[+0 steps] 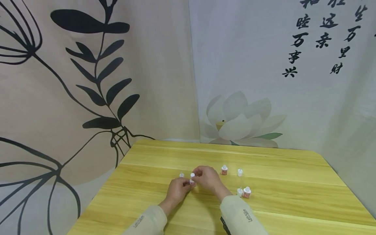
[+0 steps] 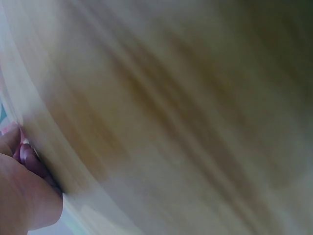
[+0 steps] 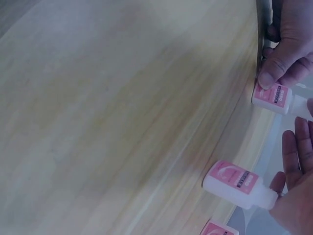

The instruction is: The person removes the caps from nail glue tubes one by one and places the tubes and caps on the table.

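Near the table's middle my left hand (image 1: 177, 191) grips a small white bottle (image 1: 192, 183) with a pink-red label, upright on the wood. My right hand (image 1: 208, 179) is at its top, thumb and forefinger pinching the white cap (image 1: 192, 175); its other fingers extend loosely in the right wrist view. That view also shows the left thumb pressing the bottle's label (image 3: 274, 95). Just behind my left hand stands a loose white cap (image 1: 181, 175). In the left wrist view only part of the left hand (image 2: 29, 191) shows, at the lower left edge.
Right of my hands stand another labelled bottle (image 1: 224, 170) and a white cap (image 1: 240, 172). Nearer, a white cap (image 1: 239, 192) stands beside a third bottle (image 1: 246, 192). The wooden table (image 1: 282, 182) ends at a printed curtain (image 1: 164, 81).
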The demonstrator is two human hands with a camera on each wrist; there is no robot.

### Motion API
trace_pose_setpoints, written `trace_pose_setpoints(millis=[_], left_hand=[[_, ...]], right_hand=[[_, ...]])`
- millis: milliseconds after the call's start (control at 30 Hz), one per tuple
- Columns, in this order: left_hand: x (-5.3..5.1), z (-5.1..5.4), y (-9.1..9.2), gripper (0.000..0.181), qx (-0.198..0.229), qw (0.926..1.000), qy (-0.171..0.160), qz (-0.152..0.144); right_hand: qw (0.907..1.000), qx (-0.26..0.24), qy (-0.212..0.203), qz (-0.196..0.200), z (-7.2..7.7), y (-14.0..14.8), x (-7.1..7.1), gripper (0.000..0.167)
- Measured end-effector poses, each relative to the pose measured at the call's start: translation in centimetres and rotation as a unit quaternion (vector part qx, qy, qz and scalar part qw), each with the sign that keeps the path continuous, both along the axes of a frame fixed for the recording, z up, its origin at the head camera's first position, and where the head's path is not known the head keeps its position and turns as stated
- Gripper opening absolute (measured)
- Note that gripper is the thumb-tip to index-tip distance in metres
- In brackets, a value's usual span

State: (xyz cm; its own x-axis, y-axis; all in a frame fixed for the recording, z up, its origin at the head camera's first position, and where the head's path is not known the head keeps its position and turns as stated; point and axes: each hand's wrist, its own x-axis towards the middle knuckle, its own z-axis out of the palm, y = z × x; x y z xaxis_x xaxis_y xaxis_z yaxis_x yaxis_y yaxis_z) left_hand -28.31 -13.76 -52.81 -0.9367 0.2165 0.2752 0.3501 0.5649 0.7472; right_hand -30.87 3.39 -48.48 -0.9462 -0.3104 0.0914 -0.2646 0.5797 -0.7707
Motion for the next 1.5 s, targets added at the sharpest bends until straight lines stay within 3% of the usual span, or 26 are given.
trace_pose_setpoints(millis=[700, 933, 1500], left_hand=[[0.10, 0.03, 0.10, 0.006, -0.005, 0.9999, -0.011, 0.008], [0.06, 0.03, 0.06, 0.007, -0.003, 1.0000, -0.004, 0.004], [0.04, 0.07, 0.01, 0.009, -0.005, 1.0000, 0.007, 0.003]], right_hand=[[1.0000, 0.004, -0.001, -0.003, 0.08, -0.11, 0.28, 0.012], [0.9998, 0.005, -0.011, -0.018, 0.01, -0.04, 0.20, 0.013], [0.9999, -0.008, -0.006, -0.013, 0.00, 0.09, 0.21, 0.014]])
